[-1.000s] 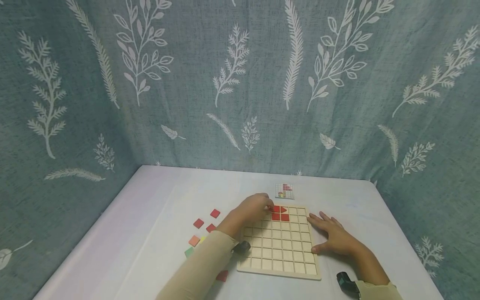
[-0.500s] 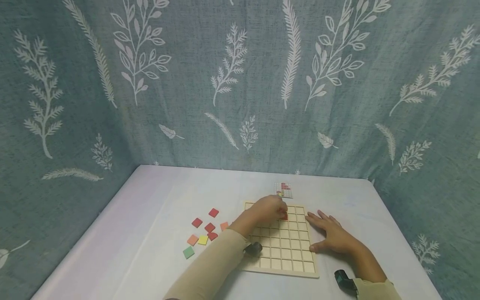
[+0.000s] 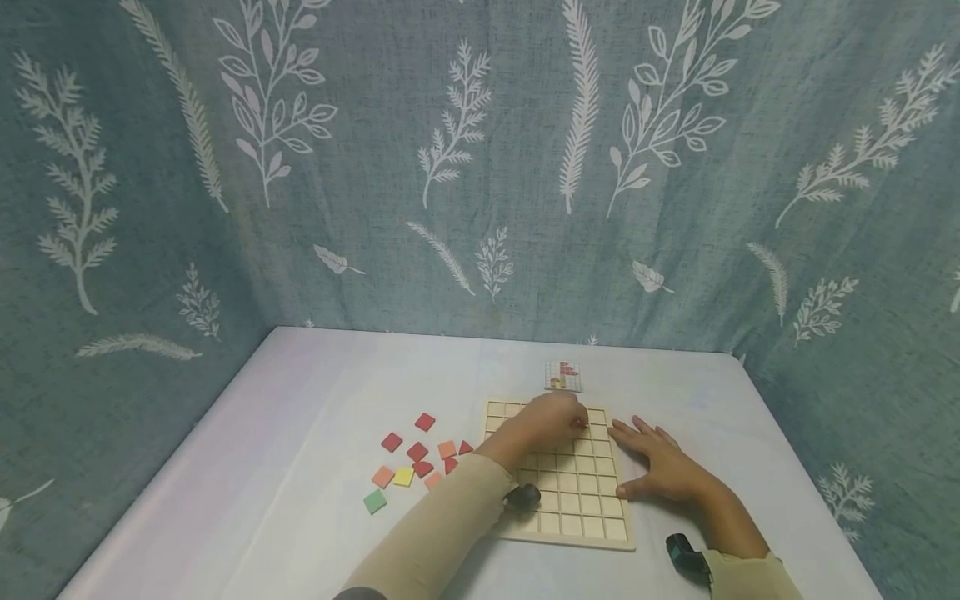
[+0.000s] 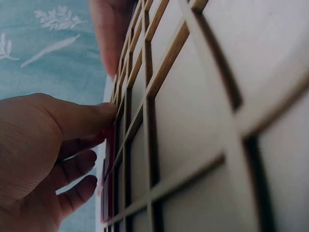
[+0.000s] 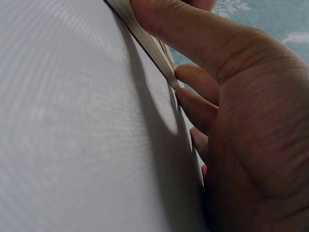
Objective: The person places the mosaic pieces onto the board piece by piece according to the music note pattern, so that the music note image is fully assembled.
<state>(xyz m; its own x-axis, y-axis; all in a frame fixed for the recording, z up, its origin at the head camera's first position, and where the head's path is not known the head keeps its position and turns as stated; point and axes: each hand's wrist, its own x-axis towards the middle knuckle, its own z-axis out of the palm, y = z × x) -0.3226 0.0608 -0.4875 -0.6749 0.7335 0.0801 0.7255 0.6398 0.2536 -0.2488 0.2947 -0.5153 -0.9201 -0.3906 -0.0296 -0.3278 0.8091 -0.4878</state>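
A wooden grid board (image 3: 571, 502) lies on the table. My left hand (image 3: 553, 421) reaches over its upper part, thumb and fingers pinching a small red tile (image 3: 582, 424) at the grid. In the left wrist view the thumb hides most of this red tile (image 4: 105, 131), so its shape cannot be made out. The hand also covers other red pieces on the board. My right hand (image 3: 662, 468) lies with spread fingers along the board's right side; in the right wrist view its thumb and fingertips touch the wooden edge (image 5: 152, 48).
Left of the board lie several loose tiles, among them a green square (image 3: 375, 501), a yellow square (image 3: 403, 476), an orange square (image 3: 447, 450) and a red square (image 3: 425, 422). Behind the board lies a pattern card (image 3: 563, 376). A patterned curtain (image 3: 375, 167) stands behind the table.
My left hand has moved to the right across the board's upper rows with the red tile, uncovering more loose tiles at the left. The right hand keeps its place at the board's edge.
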